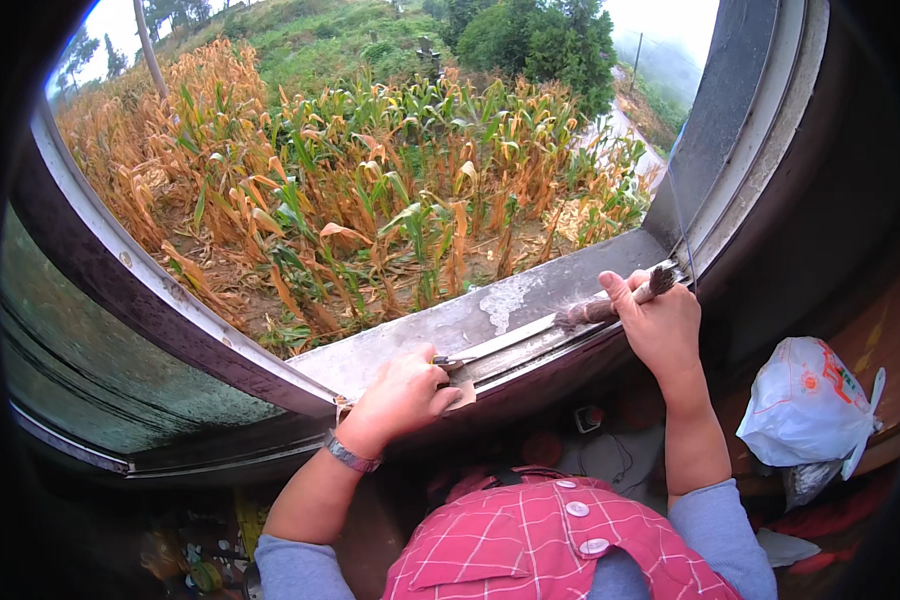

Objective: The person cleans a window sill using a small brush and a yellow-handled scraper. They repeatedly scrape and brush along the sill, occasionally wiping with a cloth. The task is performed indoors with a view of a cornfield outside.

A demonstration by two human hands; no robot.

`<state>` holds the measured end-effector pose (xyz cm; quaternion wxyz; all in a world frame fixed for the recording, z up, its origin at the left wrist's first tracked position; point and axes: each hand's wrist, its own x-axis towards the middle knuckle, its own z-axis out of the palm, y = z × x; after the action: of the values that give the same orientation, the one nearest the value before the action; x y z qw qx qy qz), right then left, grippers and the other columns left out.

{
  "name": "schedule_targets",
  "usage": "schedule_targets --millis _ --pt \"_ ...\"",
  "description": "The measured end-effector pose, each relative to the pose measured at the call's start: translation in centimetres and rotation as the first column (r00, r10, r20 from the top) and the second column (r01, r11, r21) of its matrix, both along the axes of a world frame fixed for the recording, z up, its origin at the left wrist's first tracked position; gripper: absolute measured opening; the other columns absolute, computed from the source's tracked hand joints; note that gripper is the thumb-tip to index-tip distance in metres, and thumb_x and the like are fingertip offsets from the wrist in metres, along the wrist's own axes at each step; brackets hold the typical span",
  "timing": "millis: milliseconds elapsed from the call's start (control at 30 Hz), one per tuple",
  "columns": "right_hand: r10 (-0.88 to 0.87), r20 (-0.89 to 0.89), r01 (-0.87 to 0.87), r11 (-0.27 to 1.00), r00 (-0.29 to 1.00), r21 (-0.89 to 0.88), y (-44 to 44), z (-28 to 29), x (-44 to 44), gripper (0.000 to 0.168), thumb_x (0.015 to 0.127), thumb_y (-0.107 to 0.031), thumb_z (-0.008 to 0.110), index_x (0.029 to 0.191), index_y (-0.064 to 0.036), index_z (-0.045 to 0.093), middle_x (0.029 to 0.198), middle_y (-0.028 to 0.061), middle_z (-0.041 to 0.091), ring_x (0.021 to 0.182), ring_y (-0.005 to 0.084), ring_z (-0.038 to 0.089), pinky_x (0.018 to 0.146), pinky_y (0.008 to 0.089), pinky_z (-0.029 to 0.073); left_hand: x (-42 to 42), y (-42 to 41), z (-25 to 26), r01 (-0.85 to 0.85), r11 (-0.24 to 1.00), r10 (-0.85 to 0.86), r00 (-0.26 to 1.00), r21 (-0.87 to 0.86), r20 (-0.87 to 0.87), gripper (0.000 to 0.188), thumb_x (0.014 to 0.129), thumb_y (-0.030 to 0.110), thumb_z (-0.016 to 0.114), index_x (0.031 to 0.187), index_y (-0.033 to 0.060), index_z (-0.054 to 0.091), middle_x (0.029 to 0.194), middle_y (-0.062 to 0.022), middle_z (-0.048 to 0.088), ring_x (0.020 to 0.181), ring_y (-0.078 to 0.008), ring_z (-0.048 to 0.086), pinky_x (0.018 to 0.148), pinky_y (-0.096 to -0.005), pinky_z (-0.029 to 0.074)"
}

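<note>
My right hand (664, 326) grips a brush (589, 313) with dark bristles, thumb raised along it. The bristles lie against the sliding-window track (506, 345); another dark tuft (661, 279) sticks out above my fist. My left hand (401, 394) is at the track's left part, fingers closed on a flat brown piece (463, 396), perhaps cardboard. A small black and yellow item (442, 361) shows past its knuckles; I cannot tell whether the hand holds it. Beyond the track runs the grey outer sill (450, 322), its surface flaking in a pale patch.
A dirty glass pane (120, 360) in its frame stands at left. A thin cord (679, 217) hangs at the right jamb. At right a tied white plastic bag (806, 405) sits on a brown surface. Dried maize (390, 187) grows outside.
</note>
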<state>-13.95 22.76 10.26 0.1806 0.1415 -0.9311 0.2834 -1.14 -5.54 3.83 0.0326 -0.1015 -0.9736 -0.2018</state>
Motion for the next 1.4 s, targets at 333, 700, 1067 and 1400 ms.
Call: schedule_targets --millis 333,700,1067,1400 --pt "-0.003 0.162 -0.025 0.985 0.987 0.171 1.9 -0.3 -1.6 0.036 0.082 -0.048 0.069 0.080 -0.012 0.075 0.075 0.0120 0.069 0.080 0.0320 0.069 0.071 0.0404 0.052 0.0 -1.0 1.6 0.169 0.983 -0.159 0.979 -0.077 0.126 0.048 0.072 0.045 0.078 0.081 -0.0015 0.070 0.093 -0.0202 0.057 0.090 -0.0367 0.059 0.079 -0.0454 0.049" --pt "0.245 0.060 -0.252 0.918 0.968 0.306 -3.2 -2.0 3.7 0.025 0.086 -0.038 0.067 0.085 -0.014 0.076 0.082 0.0106 0.067 0.083 0.0318 0.065 0.072 0.0428 0.053 -0.1 -1.2 1.0 0.190 0.980 -0.184 0.978 -0.061 0.094 0.031 0.069 0.028 0.078 0.076 0.0001 0.066 0.093 -0.0194 0.057 0.089 -0.0371 0.059 0.078 -0.0461 0.049" --pt "0.348 0.201 -0.295 0.922 0.916 -0.252 -2.0 -0.4 3.2 0.027 0.087 -0.034 0.069 0.085 -0.007 0.073 0.079 0.0122 0.068 0.077 0.0288 0.067 0.069 0.0354 0.051 0.5 -1.4 1.2 0.129 0.991 -0.126 0.987 -0.024 0.099 0.030 0.073 0.028 0.075 0.082 0.0007 0.069 0.095 -0.0192 0.057 0.092 -0.0374 0.060 0.080 -0.0465 0.048" --pt "0.421 0.124 -0.306 0.804 0.899 -0.510 4.0 -3.3 1.6 0.020 0.091 -0.015 0.067 0.084 0.003 0.068 0.076 0.0095 0.066 0.071 0.0154 0.062 0.066 0.0291 0.047 -0.5 -1.6 3.8 -0.003 1.000 0.004 0.995 -0.009 0.105 0.028 0.070 0.024 0.081 0.088 0.0032 0.074 0.106 -0.0168 0.063 0.092 -0.0346 0.063 0.079 -0.0415 0.050"
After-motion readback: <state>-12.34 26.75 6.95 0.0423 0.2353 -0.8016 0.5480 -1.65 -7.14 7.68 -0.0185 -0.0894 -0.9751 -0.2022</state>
